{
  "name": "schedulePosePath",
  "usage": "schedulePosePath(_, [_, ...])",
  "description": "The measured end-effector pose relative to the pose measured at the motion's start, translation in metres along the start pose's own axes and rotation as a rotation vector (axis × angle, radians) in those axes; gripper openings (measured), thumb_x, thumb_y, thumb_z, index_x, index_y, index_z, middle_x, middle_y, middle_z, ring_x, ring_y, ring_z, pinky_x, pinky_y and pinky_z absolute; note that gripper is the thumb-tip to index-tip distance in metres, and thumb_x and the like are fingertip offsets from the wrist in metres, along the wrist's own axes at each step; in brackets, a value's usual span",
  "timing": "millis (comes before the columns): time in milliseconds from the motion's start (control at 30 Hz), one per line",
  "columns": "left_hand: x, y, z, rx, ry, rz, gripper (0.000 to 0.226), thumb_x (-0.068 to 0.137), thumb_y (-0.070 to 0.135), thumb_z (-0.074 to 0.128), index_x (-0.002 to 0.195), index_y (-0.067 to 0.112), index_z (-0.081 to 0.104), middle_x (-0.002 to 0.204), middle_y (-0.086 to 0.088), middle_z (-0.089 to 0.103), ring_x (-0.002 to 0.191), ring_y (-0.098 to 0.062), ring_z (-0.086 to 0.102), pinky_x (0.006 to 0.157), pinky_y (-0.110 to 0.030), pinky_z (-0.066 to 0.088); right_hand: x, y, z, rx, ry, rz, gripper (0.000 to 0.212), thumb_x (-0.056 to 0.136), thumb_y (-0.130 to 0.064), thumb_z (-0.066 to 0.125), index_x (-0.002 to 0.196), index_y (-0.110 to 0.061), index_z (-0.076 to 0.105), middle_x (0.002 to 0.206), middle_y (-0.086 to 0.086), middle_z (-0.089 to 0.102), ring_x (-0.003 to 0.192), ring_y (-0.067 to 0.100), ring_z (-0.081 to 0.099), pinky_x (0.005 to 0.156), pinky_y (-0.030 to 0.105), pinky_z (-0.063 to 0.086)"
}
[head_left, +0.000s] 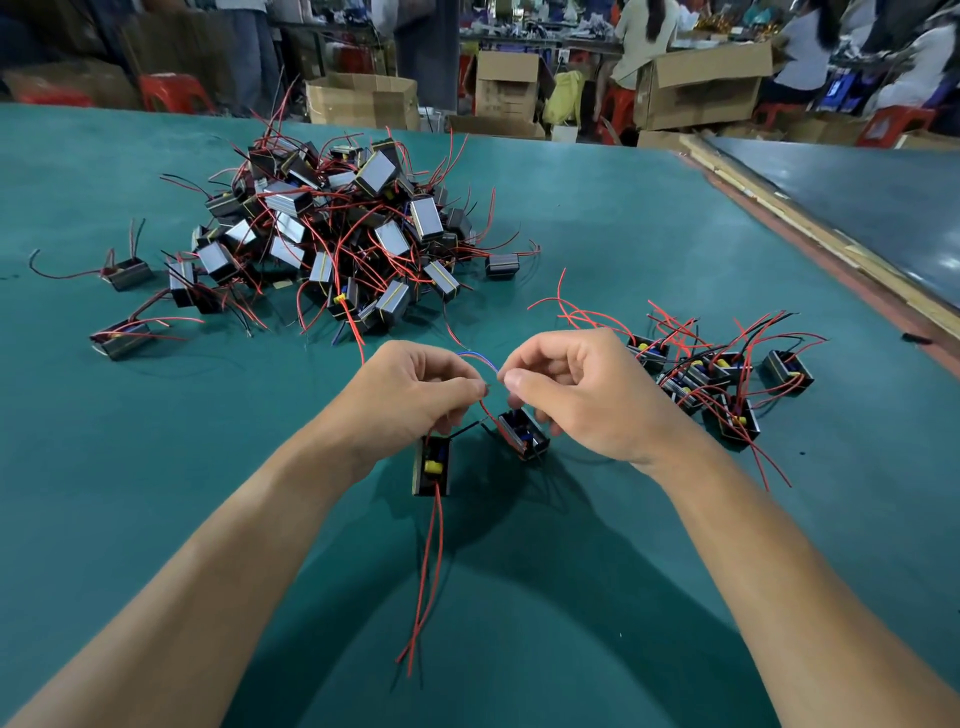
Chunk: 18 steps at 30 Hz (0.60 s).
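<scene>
Head view is showing both hands working close together over the desk. I am seeing the left hand pinching a bare wire end between thumb and forefinger, and the right hand pinching the blue wire just across from it (the two grips are almost touching). That blue wire is arching just above the gap between the grips, its length running side to side. One black module is sitting just below the left grip, its red leads trailing toward me. The second module is resting under the right grip. I am judging the joint as lying midway, neither hand nearer, so the twisting calls for both.
</scene>
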<state>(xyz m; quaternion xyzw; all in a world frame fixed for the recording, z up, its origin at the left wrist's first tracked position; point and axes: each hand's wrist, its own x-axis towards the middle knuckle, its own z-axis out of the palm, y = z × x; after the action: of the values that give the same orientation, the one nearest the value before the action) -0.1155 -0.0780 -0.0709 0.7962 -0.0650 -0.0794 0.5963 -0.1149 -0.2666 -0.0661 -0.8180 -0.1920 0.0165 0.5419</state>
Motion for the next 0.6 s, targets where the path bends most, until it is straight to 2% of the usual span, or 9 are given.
schedulePosePath(67, [0.0,0.0,0.0,0.0,0.019,-0.024,0.016,0.093,0.004,0.06,0.078,0.004,0.065,0.052,0.001,0.054,0.046,-0.009,0.045,0.048,-0.014,0.04,-0.003,-0.002,0.0,-0.032,-0.082,-0.01,0.005,0.085,-0.014,0.075,0.086,-0.013,0.071,0.073,-0.008,0.069,0.062,0.008,0.06,0.059,0.018,0.047])
schedulePosePath(133, [0.0,0.0,0.0,-0.014,0.048,-0.048,0.018,0.095,0.004,0.055,0.079,0.006,0.061,0.052,0.001,0.056,0.045,-0.01,0.044,0.047,-0.015,0.04,-0.005,-0.002,0.001,-0.181,-0.162,0.001,0.023,0.075,-0.031,0.082,0.093,-0.024,0.07,0.087,-0.009,0.071,0.07,0.015,0.064,0.064,0.02,0.049])
schedulePosePath(267, [0.003,0.001,0.0,-0.059,0.135,-0.076,0.02,0.096,0.005,0.049,0.078,0.009,0.056,0.052,0.001,0.06,0.048,-0.014,0.046,0.052,-0.023,0.039,-0.006,-0.003,0.01,-0.43,-0.234,0.015,0.042,0.07,-0.045,0.085,0.105,-0.035,0.064,0.101,-0.015,0.066,0.081,0.008,0.063,0.08,0.027,0.052])
schedulePosePath(333, [0.004,0.001,0.0,-0.106,0.143,-0.096,0.02,0.095,0.004,0.048,0.078,0.01,0.055,0.052,0.002,0.06,0.048,-0.015,0.05,0.056,-0.027,0.04,-0.008,-0.004,0.02,-0.524,-0.198,0.013,0.041,0.071,-0.054,0.08,0.103,-0.035,0.064,0.092,-0.017,0.064,0.076,0.005,0.059,0.077,0.03,0.051])
schedulePosePath(400, [0.004,0.0,0.001,-0.113,0.146,-0.095,0.018,0.094,0.006,0.05,0.077,0.01,0.056,0.053,0.003,0.059,0.047,-0.013,0.051,0.059,-0.029,0.043,-0.009,-0.003,0.032,-0.609,-0.115,-0.008,0.04,0.072,-0.065,0.07,0.088,-0.029,0.062,0.074,-0.012,0.062,0.068,0.011,0.056,0.067,0.033,0.048])
schedulePosePath(500, [0.004,-0.005,0.001,0.165,0.268,0.016,0.016,0.087,0.015,0.065,0.072,0.011,0.061,0.057,0.007,0.06,0.052,-0.012,0.05,0.059,-0.027,0.044,-0.011,0.001,0.047,-0.714,-0.015,-0.049,0.043,0.072,-0.071,0.058,0.068,-0.029,0.05,0.062,-0.007,0.057,0.064,0.02,0.054,0.057,0.033,0.04])
schedulePosePath(600, [0.002,-0.006,-0.003,0.34,0.432,0.141,0.016,0.079,0.03,0.074,0.072,0.02,0.064,0.066,0.009,0.064,0.057,-0.01,0.056,0.057,-0.026,0.046,-0.01,0.004,0.053,-0.764,-0.008,-0.019,0.047,0.07,-0.076,0.057,0.067,-0.029,0.052,0.062,-0.006,0.06,0.066,0.022,0.058,0.059,0.033,0.045])
